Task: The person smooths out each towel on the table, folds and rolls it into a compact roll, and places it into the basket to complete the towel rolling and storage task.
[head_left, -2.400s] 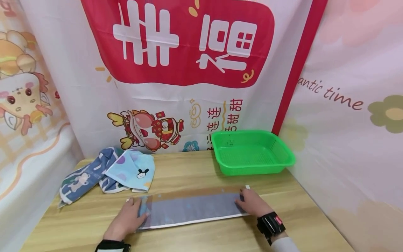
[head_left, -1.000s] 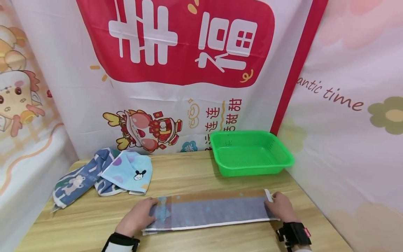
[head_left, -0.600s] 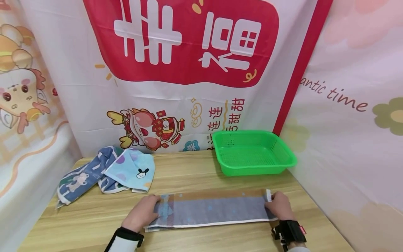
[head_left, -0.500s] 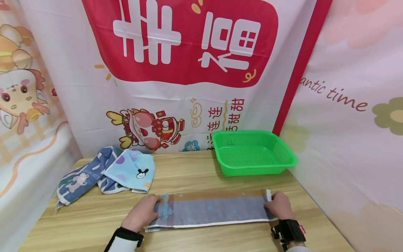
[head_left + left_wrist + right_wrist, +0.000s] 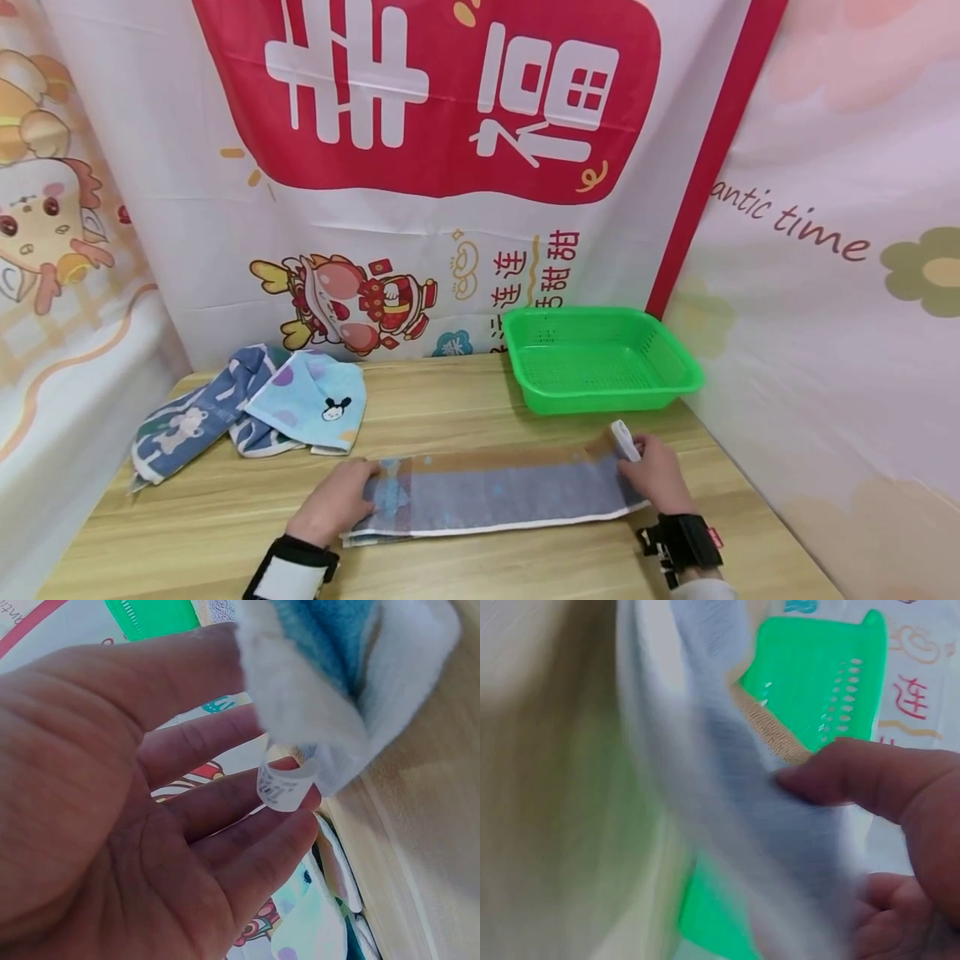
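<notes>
A towel (image 5: 510,496), grey-blue with a brown band and white edging, lies folded into a long strip across the table front. My left hand (image 5: 335,503) holds its left end between thumb and fingers. The left wrist view shows the white-edged towel (image 5: 307,690) at the thumb, with a small printed label (image 5: 283,787) by the fingers. At the other end my right hand (image 5: 660,475) pinches the towel, and that end is raised and bent inward. In the right wrist view, the thumb presses on the blurred grey towel (image 5: 742,742); the fingers behind it are partly hidden.
A green plastic basket (image 5: 600,400) stands at the back right against the wall cloth. At the back left lie a dark blue towel (image 5: 187,425) with a bear and a light blue towel (image 5: 322,408), overlapping. The wooden table (image 5: 450,575) ends at the side walls.
The towel strip and both hands have shifted right over the span. In the last half second my right hand has lifted the right end and curled it leftward; the left hand has barely moved.
</notes>
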A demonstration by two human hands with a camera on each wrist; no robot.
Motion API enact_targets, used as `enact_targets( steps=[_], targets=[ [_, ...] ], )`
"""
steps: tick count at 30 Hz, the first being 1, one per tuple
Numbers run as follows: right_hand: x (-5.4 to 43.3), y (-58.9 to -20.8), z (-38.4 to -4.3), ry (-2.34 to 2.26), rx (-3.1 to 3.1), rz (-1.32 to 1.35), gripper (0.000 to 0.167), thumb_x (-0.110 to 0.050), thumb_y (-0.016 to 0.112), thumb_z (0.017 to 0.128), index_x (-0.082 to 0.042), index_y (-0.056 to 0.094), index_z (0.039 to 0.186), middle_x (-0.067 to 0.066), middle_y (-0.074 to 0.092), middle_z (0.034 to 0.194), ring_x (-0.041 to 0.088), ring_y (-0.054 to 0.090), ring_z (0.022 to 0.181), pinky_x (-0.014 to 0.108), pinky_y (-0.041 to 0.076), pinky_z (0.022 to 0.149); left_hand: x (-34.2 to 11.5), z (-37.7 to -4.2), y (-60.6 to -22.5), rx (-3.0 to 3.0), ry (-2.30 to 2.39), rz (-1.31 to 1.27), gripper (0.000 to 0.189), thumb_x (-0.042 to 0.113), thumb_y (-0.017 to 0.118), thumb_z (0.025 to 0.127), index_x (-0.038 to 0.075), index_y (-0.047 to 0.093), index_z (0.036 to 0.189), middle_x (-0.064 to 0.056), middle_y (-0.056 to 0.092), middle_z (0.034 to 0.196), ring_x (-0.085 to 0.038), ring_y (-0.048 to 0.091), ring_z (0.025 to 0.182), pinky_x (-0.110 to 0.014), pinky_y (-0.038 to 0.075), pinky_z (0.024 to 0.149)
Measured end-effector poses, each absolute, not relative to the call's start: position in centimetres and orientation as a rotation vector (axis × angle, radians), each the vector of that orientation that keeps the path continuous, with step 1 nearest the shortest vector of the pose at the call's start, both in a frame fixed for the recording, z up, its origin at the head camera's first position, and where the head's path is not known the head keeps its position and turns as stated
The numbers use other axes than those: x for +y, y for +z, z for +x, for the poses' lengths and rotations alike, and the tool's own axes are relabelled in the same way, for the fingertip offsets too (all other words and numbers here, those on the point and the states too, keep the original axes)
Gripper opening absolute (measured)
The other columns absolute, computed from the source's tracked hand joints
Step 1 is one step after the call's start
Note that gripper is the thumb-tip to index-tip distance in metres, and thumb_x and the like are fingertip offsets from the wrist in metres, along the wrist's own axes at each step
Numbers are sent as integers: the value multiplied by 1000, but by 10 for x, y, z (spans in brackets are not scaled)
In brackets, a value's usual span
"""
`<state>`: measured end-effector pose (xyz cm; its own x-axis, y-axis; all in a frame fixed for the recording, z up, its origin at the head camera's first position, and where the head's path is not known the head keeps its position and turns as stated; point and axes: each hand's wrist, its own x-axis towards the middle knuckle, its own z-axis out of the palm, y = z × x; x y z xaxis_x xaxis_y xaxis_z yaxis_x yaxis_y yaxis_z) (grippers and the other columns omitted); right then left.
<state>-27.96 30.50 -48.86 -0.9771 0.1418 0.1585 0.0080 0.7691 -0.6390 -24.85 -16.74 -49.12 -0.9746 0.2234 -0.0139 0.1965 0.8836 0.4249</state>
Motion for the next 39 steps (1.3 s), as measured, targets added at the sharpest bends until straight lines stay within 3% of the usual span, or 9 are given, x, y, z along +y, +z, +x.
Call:
enact_targets(
  steps=[3, 10, 18, 32, 39],
  targets=[
    [290, -479, -283, 1057, -2671, -41, 38, -2, 74, 80, 13, 65, 113, 23, 69, 95, 33, 66, 83, 46, 57, 73, -167, -250, -492, 2996, 648, 343, 43, -1, 82, 77, -5, 69, 118, -19, 68, 112, -34, 64, 106, -52, 53, 94],
    [240, -462, -290, 1187, -2541, 68, 18, -8, 78, 83, 2, 72, 97, 13, 71, 85, 19, 63, 72, 30, 53, 63, -168, -250, -491, 2983, 611, 351, 43, 1, 82, 79, -4, 68, 119, -19, 68, 115, -35, 64, 108, -52, 53, 94],
    [174, -456, -297, 1345, -2420, 301, 6, -4, 79, 81, -2, 74, 84, 7, 71, 75, 11, 61, 65, 23, 52, 59, -171, -248, -490, 3021, 608, 412, 45, 5, 83, 80, -2, 68, 121, -18, 68, 116, -35, 64, 108, -51, 52, 95],
    [112, -455, -292, 1369, -2496, 475, 8, -3, 77, 82, -4, 69, 81, 3, 66, 74, 10, 57, 65, 21, 49, 57, -171, -247, -491, 3011, 631, 434, 46, 5, 84, 79, -3, 67, 122, -19, 67, 117, -38, 62, 111, -53, 50, 97],
    [89, -451, -293, 1392, -2506, 514, 8, -4, 75, 82, -5, 68, 83, 1, 63, 74, 9, 55, 66, 21, 47, 58, -171, -247, -491, 3062, 626, 449, 45, 7, 88, 75, 3, 70, 115, -10, 63, 105, -28, 59, 100, -48, 51, 91]
  ],
)
